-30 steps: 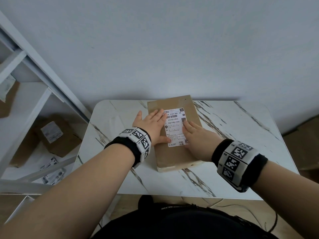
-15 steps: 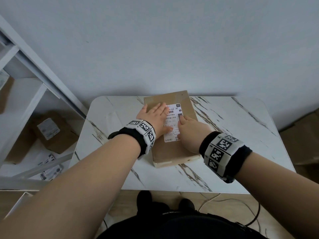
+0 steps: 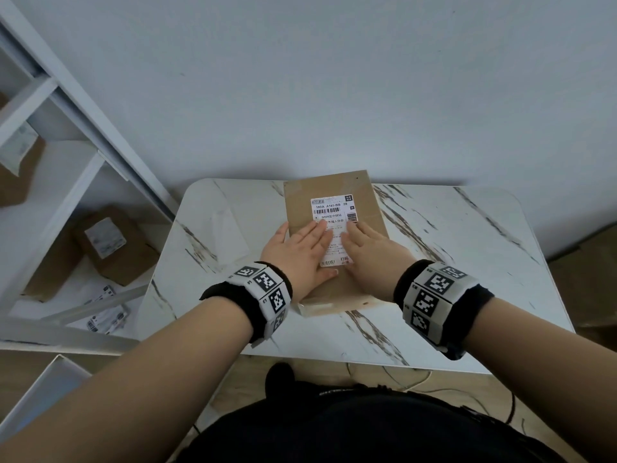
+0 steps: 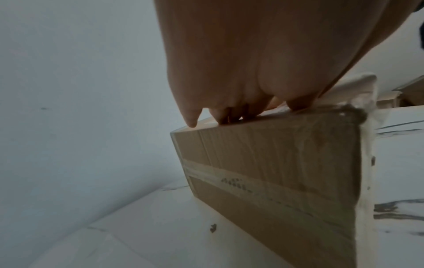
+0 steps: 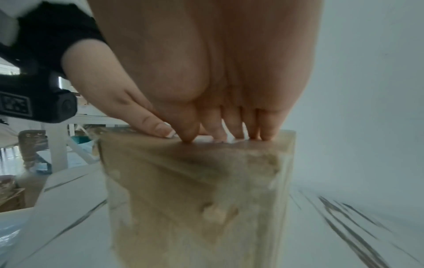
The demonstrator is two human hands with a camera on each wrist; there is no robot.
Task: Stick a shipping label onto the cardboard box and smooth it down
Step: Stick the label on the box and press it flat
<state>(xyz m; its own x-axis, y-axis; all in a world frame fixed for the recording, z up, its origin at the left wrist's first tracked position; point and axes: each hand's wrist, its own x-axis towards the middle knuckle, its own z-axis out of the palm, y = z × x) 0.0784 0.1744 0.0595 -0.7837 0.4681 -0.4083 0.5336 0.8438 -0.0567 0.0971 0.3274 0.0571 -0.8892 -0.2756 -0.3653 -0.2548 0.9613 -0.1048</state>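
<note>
A flat brown cardboard box (image 3: 367, 202) lies on the white marble table (image 3: 467, 248), with its far end near the wall. A white shipping label (image 3: 332, 208) with barcodes is on the box top. My left hand (image 3: 300, 252) lies flat on the label's left half and on the box, fingers straight. My right hand (image 3: 370, 252) lies flat on the label's right half, fingers straight. The lower part of the label is covered by both hands. In the left wrist view the left hand's fingertips (image 4: 231, 116) press on the box top edge (image 4: 275, 163). In the right wrist view straight fingers (image 5: 231, 127) press on the box (image 5: 195, 190).
A white shelf unit (image 3: 66, 182) stands at the left, holding a labelled cardboard box (image 3: 110, 245) and loose label sheets (image 3: 107, 315). The grey wall (image 3: 334, 78) runs right behind the table. A cable (image 3: 400, 379) lies on the wooden floor under the table's near edge.
Both hands have slid toward me along the label, uncovering its upper part. The box has stayed in place on the table.
</note>
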